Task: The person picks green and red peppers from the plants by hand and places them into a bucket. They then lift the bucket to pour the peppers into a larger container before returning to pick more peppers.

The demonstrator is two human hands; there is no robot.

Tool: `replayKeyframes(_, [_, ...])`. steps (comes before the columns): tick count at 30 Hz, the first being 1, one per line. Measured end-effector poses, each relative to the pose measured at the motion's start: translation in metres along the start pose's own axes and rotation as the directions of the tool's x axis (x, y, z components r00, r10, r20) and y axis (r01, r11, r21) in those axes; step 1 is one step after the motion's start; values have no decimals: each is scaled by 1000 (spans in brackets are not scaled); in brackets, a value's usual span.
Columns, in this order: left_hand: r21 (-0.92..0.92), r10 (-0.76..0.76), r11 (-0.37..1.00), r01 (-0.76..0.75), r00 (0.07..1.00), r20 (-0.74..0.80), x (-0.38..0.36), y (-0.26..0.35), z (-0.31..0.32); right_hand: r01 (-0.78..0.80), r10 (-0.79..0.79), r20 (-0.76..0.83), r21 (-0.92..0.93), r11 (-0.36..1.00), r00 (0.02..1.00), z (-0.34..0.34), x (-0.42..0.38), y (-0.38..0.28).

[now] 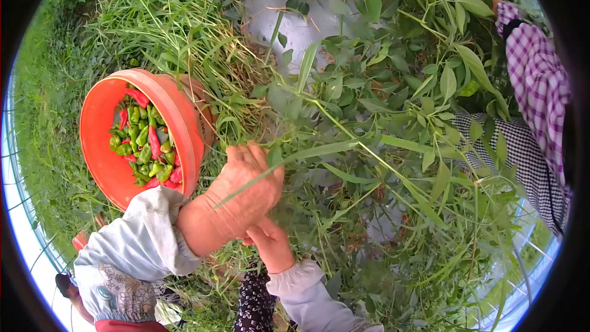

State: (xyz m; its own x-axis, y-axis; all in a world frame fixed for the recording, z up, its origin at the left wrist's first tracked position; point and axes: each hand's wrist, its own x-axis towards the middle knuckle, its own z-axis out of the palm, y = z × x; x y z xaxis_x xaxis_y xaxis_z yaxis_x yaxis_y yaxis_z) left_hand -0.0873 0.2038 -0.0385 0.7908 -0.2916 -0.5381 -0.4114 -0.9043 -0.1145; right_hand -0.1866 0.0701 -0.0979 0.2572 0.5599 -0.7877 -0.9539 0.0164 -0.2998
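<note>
My left hand (243, 187), in a pale sleeve with a floral print, reaches in among the pepper plants (344, 141), its fingers curled inward. Whatever those fingers hold is hidden, and a long grass blade (313, 152) crosses over the back of the hand. Just below it is my right hand (273, 246), its fingers bent and tucked partly behind the left wrist, so their tips are out of sight. Left of my hands stands an orange bucket (190, 129) with green peppers (143, 136) and red peppers (154, 142) inside.
At the right, another person's checked purple sleeve (534, 64) reaches into the foliage. Tall grass (178, 18) grows behind the bucket. Silvery ground sheeting (295, 12) shows between plants. My patterned trouser leg (254, 301) is at the bottom, and another person (74, 292) appears at the lower left.
</note>
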Motion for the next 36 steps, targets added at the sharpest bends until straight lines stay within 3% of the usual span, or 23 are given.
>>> replayKeyframes(1, [-88, 9, 996, -10, 1000, -2, -6, -1, -2, 3, -3, 3, 2, 1000, 1000, -4, 3, -4])
replayKeyframes(3, [-267, -19, 964, 3, 998, -59, -16, 10, -3, 120, -49, -198, 361, 925, 979, -12, 6, -10])
replayKeyframes(8, [-283, 1, 958, -52, 984, -178, -18, 26, 14, 205, -139, -163, 520, 829, 977, -9, 8, -21])
replayKeyframes(10, [-300, -8, 952, -60, 975, -220, -20, 37, 18, 39, -25, -32, 924, 381, 999, -15, 6, -21])
replayKeyframes(11, [-337, 4, 938, -79, 976, -217, -21, 47, 21, -47, -11, 49, 995, 89, 999, -19, 6, -22])
replayKeyframes(12, [-373, 17, 923, -97, 977, -214, -21, 55, 23, -130, -22, 129, 969, -212, 991, -24, 7, -24])
replayKeyframes(14, [-329, 1, 941, -77, 974, -225, -18, 61, 25, -259, -118, 255, 644, -720, 960, -29, 10, -28])
replayKeyframes(15, [-365, -24, 928, -67, 971, -238, -15, 61, 27, -261, -120, 254, 646, -717, 960, -28, 11, -30])
replayKeyframes(16, [-402, -49, 914, -58, 967, -250, -13, 60, 28, -167, -100, 143, 937, -306, 985, -26, 12, -31])
replayKeyframes(17, [-404, -49, 913, -58, 967, -250, -12, 60, 30, -8, -132, 32, 984, 177, 991, -24, 13, -31])
replayKeyframes(18, [-429, -89, 903, -31, 962, -257, -14, 58, 31, 169, -207, -51, 777, 607, 977, -22, 12, -30])
replayKeyframes(21, [-517, -149, 856, 4, 960, -239, -14, 54, 32, 171, -196, -49, 716, 677, 979, -24, 10, -33])
replayKeyframes(25, [-610, -187, 792, 20, 960, -210, -6, 49, 36, 182, -253, -13, 730, 659, 967, -37, 18, -20])
replayKeyframes(29, [-593, -292, 796, 122, 936, -199, -7, 49, 32, 251, -228, -116, 599, 760, 967, -32, 16, -24])
replayKeyframes(30, [-626, -308, 765, 152, 940, -148, -5, 53, 38, 281, -226, -169, 518, 808, 959, -30, 16, -26])
replayKeyframes(35, [-704, -313, 684, 191, 949, -46, -1, 65, 52, 261, -179, -199, 562, 785, 964, -37, 18, -19])
replayKeyframes(36, [-806, -313, 576, 136, 948, -64, -4, 61, 48, 243, -157, -198, 562, 791, 968, -39, 20, -16])
